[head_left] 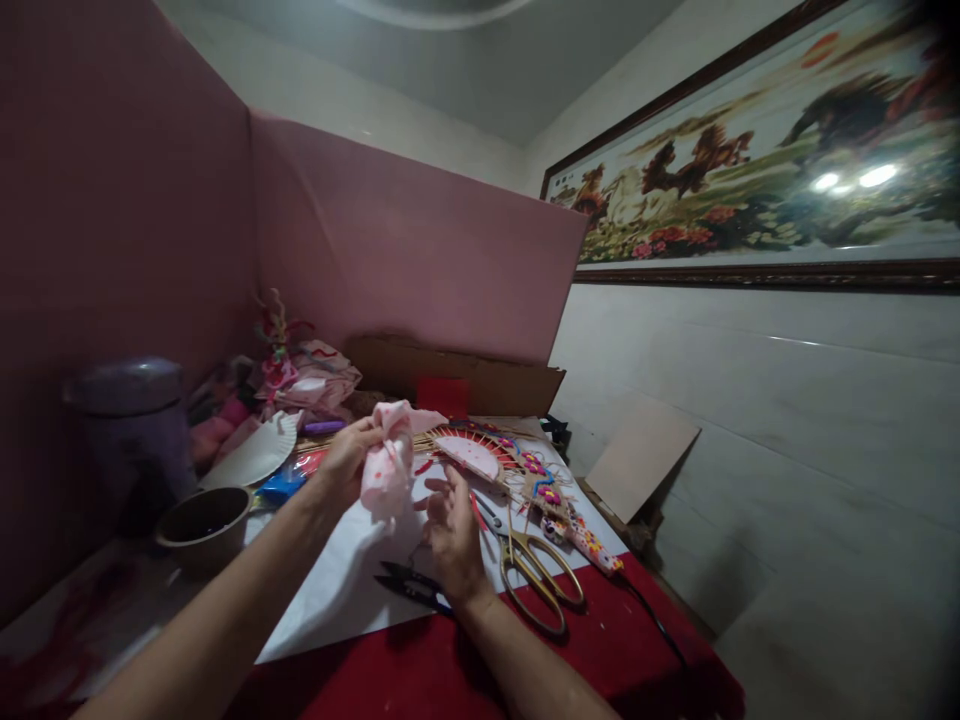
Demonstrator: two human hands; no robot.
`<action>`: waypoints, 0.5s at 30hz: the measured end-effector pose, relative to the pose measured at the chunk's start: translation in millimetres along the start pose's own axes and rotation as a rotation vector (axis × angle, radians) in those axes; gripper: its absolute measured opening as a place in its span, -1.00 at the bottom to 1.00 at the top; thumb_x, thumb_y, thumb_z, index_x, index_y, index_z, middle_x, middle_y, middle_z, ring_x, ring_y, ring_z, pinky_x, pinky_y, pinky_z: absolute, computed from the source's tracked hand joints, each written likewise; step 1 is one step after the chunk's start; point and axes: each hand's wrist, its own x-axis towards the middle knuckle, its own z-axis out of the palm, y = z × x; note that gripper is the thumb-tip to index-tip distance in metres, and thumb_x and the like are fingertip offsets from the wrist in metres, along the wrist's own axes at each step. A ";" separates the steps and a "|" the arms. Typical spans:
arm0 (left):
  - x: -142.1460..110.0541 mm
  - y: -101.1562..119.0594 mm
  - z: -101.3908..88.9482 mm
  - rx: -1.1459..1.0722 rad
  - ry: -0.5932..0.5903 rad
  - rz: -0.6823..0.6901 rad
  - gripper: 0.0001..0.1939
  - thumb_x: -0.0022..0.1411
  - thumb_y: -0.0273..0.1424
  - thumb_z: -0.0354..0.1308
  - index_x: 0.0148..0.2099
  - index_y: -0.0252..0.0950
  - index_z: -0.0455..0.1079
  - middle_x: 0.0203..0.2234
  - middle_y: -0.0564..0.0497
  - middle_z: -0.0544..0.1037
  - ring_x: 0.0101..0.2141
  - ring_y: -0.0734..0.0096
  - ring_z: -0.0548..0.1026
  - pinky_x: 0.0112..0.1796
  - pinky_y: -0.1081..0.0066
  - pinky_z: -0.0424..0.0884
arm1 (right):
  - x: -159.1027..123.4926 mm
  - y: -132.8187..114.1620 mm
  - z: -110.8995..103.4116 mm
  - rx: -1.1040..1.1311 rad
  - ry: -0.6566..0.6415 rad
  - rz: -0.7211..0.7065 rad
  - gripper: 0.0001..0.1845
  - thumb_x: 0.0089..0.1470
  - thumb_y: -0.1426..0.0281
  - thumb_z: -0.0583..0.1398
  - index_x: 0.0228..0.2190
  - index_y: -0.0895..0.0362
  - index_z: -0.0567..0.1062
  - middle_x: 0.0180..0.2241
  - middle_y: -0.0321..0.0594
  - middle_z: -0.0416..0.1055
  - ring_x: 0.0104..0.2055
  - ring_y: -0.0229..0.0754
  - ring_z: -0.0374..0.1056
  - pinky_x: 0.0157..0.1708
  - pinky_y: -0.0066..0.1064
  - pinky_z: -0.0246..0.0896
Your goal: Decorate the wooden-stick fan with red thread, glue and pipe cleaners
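Observation:
My left hand [346, 462] is closed on a bunched piece of pink cloth with red spots [390, 462], held up above a white sheet [330, 590]. My right hand [452, 530] hovers just right of the cloth with its fingers curled and partly apart, apparently holding nothing. Under the right wrist lie small black snips [409, 585]. Gold-handled scissors [536, 570] rest just right of that hand. Behind the cloth lies a stick fan with pink and purple flowers [510, 465].
A red tablecloth [420, 670] covers the near table. A dark bowl [204, 522], a purple bin [135, 425] and a white paper plate [259, 452] stand at the left. Pink boards [420, 240] and a cardboard box [517, 385] wall the back.

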 end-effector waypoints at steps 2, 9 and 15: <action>-10.6 -12.9 1.2 0.018 -0.118 -0.029 -0.80 -0.25 -0.51 0.20 -0.43 -0.33 0.36 -0.64 0.08 0.41 -0.63 0.47 0.35 -0.54 0.44 0.29 | 4.6 1.4 1.4 0.150 -0.060 0.077 -0.37 0.10 0.05 0.07 0.06 0.21 0.18 -0.05 0.06 0.35 -0.22 -0.09 0.43 -0.46 -0.38 0.35; -35.1 -39.9 1.8 0.221 -0.197 -0.072 -0.76 -0.31 -0.55 0.22 -0.43 -0.32 0.44 -0.61 0.07 0.47 -0.56 0.42 0.40 -0.51 0.46 0.27 | 11.0 -5.2 2.0 0.252 -0.023 0.032 -0.64 -0.02 0.25 0.22 -0.19 0.16 0.37 -0.21 -0.13 0.47 -0.19 -0.12 0.41 -0.21 -0.32 0.34; -31.6 -37.4 4.5 0.324 -0.087 -0.062 -0.83 -0.34 -0.61 0.14 -0.57 -0.32 0.45 -0.71 0.08 0.43 -0.58 0.37 0.38 -0.51 0.43 0.25 | 4.6 -4.7 0.8 -0.055 0.061 -0.095 -0.74 -0.01 0.36 0.19 -0.22 0.17 0.41 -0.28 -0.17 0.44 -0.30 -0.16 0.35 -0.30 -0.36 0.29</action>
